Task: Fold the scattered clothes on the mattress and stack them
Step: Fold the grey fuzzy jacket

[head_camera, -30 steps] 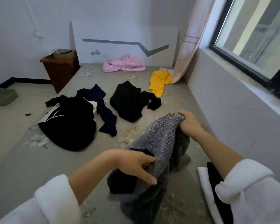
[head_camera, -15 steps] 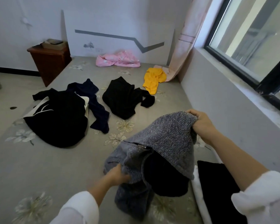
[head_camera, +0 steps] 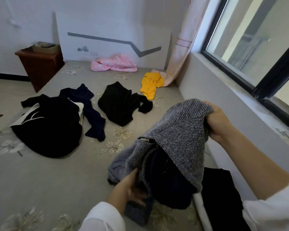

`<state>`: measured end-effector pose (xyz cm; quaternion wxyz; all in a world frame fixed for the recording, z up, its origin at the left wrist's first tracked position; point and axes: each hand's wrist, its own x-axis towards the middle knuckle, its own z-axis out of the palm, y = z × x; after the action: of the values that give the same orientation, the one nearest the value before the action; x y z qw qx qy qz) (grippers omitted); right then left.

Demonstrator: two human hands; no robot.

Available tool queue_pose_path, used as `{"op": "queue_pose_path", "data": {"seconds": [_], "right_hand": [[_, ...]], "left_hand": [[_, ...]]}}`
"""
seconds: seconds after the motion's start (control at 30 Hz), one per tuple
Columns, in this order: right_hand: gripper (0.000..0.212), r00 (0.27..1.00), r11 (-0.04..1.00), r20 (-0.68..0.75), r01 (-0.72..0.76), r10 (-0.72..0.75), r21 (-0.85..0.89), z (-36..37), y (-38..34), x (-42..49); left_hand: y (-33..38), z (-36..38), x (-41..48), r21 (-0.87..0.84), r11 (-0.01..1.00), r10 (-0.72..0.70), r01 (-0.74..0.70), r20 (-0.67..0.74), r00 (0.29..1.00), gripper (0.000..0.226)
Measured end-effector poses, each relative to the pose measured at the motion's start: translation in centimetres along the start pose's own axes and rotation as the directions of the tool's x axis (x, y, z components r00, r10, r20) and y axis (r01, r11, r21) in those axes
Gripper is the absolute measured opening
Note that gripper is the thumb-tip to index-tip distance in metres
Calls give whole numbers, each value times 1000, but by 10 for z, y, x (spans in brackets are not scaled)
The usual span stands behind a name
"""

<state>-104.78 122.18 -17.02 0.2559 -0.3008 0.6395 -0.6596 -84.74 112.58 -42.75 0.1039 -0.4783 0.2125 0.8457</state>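
A grey knitted garment (head_camera: 178,135) with a dark lining hangs above the grey flowered mattress (head_camera: 48,177). My right hand (head_camera: 218,124) grips its upper edge, held high at the right. My left hand (head_camera: 132,189) grips its lower part, down near me. Scattered further off lie a large black garment with white trim (head_camera: 50,129), a navy piece (head_camera: 88,105), a black top (head_camera: 120,104), a yellow garment (head_camera: 151,85) and a pink one (head_camera: 113,64). Folded black and white clothes (head_camera: 218,202) lie by my right sleeve.
A wall with a window (head_camera: 257,47) runs along the mattress's right side, with a pink curtain (head_camera: 182,47) in the far corner. A brown wooden cabinet (head_camera: 40,65) stands at the mattress's far left. A white headboard (head_camera: 110,39) leans on the back wall.
My left hand dropped from on top of the grey garment to its lower part. My right hand lifted the upper edge up and to the right, so the garment hangs more open.
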Motion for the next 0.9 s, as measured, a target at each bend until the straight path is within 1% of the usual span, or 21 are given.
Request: {"op": "queue_pose_path", "data": {"seconds": [0.03, 0.07, 0.13, 0.2, 0.23, 0.3, 0.33, 0.4, 0.43, 0.47, 0.6, 0.7, 0.77, 0.8, 0.83, 0.87, 0.9], "right_hand": [[17, 1000, 1000, 2, 0, 0, 13, -1, -2, 0], [18, 1000, 1000, -3, 3, -3, 23, -4, -5, 0], [19, 999, 1000, -43, 24, -24, -10, -14, -11, 1], [22, 986, 993, -160, 27, -45, -114, -33, -12, 2], [25, 971, 988, -234, 11, -47, -153, -45, -10, 3], [29, 938, 985, -348, -56, -4, -162, -64, 0, 2], [31, 923, 984, -384, -97, 32, -151, -70, 7, 0], [33, 900, 976, -430, -154, 74, -156, -75, 18, -2], [33, 892, 971, -446, -164, 70, -174, -76, 21, -3], [33, 886, 968, -460, -159, 52, -196, -76, 21, -3], [32, 891, 958, -450, -86, -48, -272, -78, 1, 0], [30, 917, 972, -387, 8, -100, -233, -79, -22, 5], [20, 930, 989, -351, 63, -106, -133, -78, -37, 12], [14, 936, 994, -339, 75, -97, -79, -78, -41, 18], [15, 940, 994, -327, 78, -97, -71, -78, -45, 24], [17, 942, 989, -322, 58, -100, -137, -77, -46, 30], [16, 942, 962, -313, 35, -122, -269, -73, -45, 36]], "left_hand": [[-3, 8, 1, -63, 997, 43, -41, 23, 999, 51], [-4, 14, 2, -136, 987, 87, -87, -8, 996, 46], [5, 16, 0, -196, 957, 190, -215, -141, 972, 39], [28, 6, -16, -178, 928, 290, -328, -210, 934, 39], [43, -1, -25, -163, 911, 341, -378, -214, 915, 44], [75, -9, -52, -155, 873, 428, -463, -215, 878, 47], [92, -11, -65, -148, 846, 476, -512, -224, 851, 44], [123, -8, -95, -105, 786, 567, -609, -268, 779, 46], [135, -5, -110, -81, 761, 603, -644, -279, 748, 46], [144, 0, -126, -58, 747, 626, -662, -273, 731, 43], [169, 13, -189, 71, 691, 716, -719, -204, 668, 18], [188, 17, -230, 108, 610, 789, -785, -173, 589, 7], [200, 19, -251, 146, 539, 840, -830, -174, 514, 2], [204, 21, -260, 171, 490, 869, -855, -176, 463, 3], [209, 21, -267, 201, 442, 894, -874, -178, 411, 7], [213, 20, -271, 243, 412, 908, -878, -191, 373, 10], [219, 19, -271, 284, 402, 912, -870, -211, 352, 8]]}}
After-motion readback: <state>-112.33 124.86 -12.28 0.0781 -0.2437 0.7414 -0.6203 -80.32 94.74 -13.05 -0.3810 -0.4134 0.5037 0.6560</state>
